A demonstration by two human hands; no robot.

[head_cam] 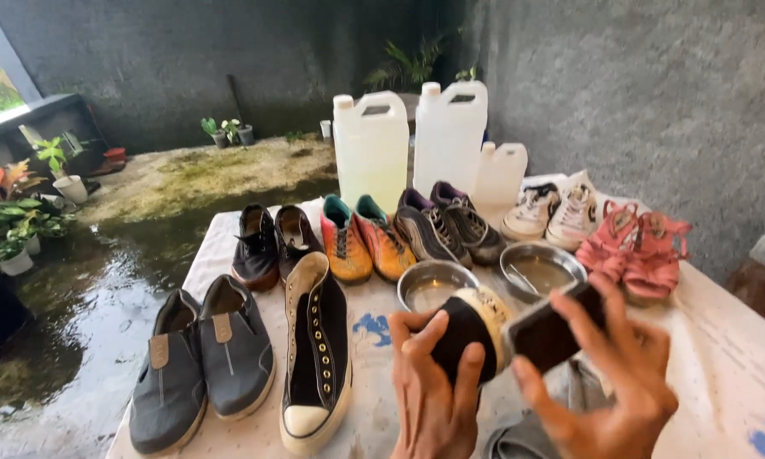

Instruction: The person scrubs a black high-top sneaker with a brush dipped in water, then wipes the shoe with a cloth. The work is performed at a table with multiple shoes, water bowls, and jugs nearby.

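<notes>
My left hand (433,395) grips a black high-top sneaker with a cream rubber sole (477,327), holding it up above the table. My right hand (607,374) holds a dark rectangular brush or block (545,333) against the sneaker's sole end. The matching black high-top (316,348) lies flat on the table to the left of my hands. Two round metal bowls holding liquid, one (433,285) just beyond the held shoe and one (542,270) to its right, stand on the table. A grey cloth (527,438) lies under my hands.
Pairs of shoes line the white covered table (731,357): grey slip-ons (200,361), black shoes (272,242), orange boots (365,238), dark trainers (450,221), white sneakers (556,212), pink sandals (633,242). Three white jugs (416,140) stand behind. Wet floor and potted plants (13,212) lie left.
</notes>
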